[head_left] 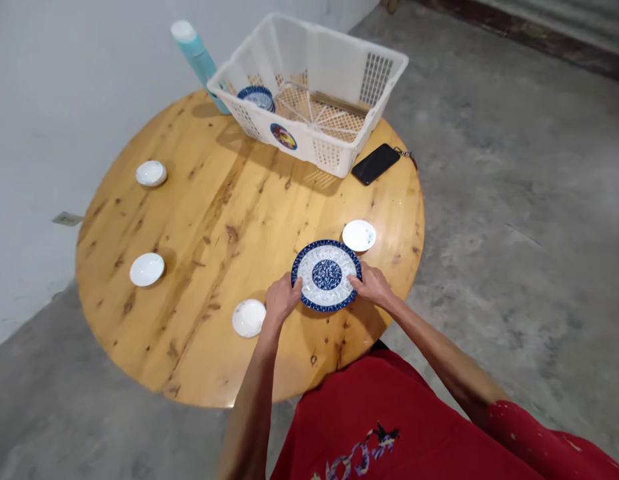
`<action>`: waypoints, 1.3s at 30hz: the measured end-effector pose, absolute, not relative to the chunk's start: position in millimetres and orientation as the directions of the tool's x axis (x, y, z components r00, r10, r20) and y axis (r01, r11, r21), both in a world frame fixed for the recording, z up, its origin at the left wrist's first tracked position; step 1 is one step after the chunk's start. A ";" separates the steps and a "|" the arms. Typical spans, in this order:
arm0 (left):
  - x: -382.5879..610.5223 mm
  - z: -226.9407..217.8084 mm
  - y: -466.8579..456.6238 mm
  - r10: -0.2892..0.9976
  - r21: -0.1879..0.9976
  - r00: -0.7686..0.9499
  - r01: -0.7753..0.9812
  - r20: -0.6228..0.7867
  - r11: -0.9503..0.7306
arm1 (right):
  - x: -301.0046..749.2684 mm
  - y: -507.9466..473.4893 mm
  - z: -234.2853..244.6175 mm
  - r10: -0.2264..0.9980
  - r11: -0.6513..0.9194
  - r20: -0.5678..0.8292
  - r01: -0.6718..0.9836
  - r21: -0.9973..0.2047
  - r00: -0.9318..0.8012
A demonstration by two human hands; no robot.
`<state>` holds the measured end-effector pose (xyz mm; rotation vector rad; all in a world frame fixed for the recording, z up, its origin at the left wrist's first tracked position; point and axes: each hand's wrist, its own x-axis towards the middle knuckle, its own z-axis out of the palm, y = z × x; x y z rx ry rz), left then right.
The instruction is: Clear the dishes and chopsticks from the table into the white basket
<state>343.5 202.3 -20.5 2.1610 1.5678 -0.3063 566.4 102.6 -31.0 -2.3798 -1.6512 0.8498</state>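
- Plate: round, blue and white, patterned face up to you. Dark blue rim band with small light marks, then a broad pale band with faint grey-blue patterning, then a dark blue disc in the middle speckled white.
- Shape reads as an oval from your camera; face roughly level.
- Location: over the near right part of the round wooden table, in front of your red shirt. Can't tell if it touches the wood or sits just above; shadow shows below it.
- Your left hand: gripping the plate's left edge, thumb on top, other fingers mostly hidden.
- Your right hand: gripping the right edge, thumb over the pale band, rest of the grip partly hidden.
- Nearby: 1 small white dish just beyond the plate's upper right edge; 1 plain-looking saucer beside your left wrist, partly covered by it.
- Farther back: white basket with blue-rimmed dishes inside, black phone beside it.
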 end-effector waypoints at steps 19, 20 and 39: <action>343.6 -13.0 224.1 0.789 0.120 0.345 0.936 -0.508 -0.332 | 567.3 120.0 -22.6 0.861 -0.333 -0.485 0.891 -0.308 0.154; 343.4 -13.5 224.1 0.792 0.119 0.346 0.935 -0.502 -0.333 | 567.8 120.4 -22.9 0.862 -0.324 -0.484 0.897 -0.300 0.150; 346.8 -61.5 204.6 0.803 0.826 0.351 0.489 -0.482 0.282 | 567.3 113.4 -57.2 0.877 -0.480 -0.396 0.551 -0.683 0.273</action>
